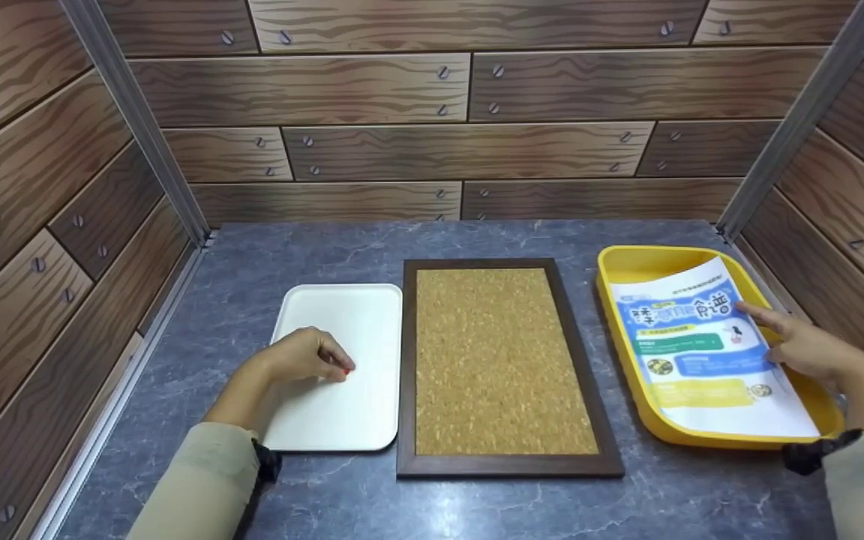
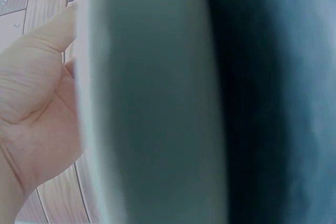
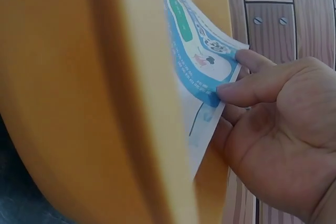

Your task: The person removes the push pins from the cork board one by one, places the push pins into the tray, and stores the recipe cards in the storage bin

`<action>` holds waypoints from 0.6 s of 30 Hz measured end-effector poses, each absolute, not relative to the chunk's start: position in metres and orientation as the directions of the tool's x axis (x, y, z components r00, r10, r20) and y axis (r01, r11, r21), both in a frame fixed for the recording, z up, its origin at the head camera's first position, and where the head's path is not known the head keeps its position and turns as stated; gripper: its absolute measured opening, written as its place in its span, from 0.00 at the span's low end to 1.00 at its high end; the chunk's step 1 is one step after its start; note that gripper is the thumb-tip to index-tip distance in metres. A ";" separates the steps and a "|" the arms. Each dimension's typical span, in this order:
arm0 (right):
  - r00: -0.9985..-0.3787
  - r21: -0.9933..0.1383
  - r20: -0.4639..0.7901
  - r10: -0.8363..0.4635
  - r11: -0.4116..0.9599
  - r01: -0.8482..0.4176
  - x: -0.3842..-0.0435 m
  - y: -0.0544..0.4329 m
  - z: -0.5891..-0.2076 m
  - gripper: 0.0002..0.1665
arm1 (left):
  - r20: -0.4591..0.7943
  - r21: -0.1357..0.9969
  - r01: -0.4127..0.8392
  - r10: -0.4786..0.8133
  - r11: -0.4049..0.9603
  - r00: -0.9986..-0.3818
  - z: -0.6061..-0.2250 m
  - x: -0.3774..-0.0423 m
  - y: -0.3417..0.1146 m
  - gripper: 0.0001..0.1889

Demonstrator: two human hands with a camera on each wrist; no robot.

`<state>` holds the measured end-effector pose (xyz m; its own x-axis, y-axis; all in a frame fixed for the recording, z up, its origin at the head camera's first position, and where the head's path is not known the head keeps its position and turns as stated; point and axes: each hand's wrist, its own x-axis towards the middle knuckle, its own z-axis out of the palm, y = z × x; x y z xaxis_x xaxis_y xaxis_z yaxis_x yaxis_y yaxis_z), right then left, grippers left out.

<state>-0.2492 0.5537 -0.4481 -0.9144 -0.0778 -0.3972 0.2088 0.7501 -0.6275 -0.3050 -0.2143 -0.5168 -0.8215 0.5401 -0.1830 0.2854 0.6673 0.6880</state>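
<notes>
Over the white tray [image 1: 372, 412], my left hand [image 1: 301, 356] pinches a small red object [image 1: 346, 372] between thumb and fingertips. It is too small to tell its kind. The tray's blurred rim hides those fingertips in the left wrist view. At the right, a printed paper sheet [image 1: 709, 364] with blue, green and yellow blocks lies in a yellow plastic tray [image 1: 657, 256]. My right hand [image 1: 811, 349] holds the sheet's right edge. In the right wrist view the thumb [image 3: 247, 90] presses its printed face, other fingers are behind it, and the sheet bends.
Between the two trays lies a cork board [image 1: 503, 360] with a dark brown frame. Everything stands on a dark marbled tabletop [image 1: 312, 495]. Wood-patterned walls [image 1: 372, 90] enclose the back and both sides, with metal posts at the corners.
</notes>
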 end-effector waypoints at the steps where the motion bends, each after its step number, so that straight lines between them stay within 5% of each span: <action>1: -0.915 -0.620 -0.396 -0.078 0.757 0.205 -0.249 0.553 -0.448 0.56 | -0.182 0.688 0.286 0.540 0.667 -0.822 -0.517 -0.305 -0.214 0.07; 18: -0.915 -0.649 -0.393 -0.093 0.733 0.204 -0.247 0.549 -0.447 0.54 | -0.178 0.651 0.312 0.539 0.692 -0.823 -0.512 -0.302 -0.222 0.17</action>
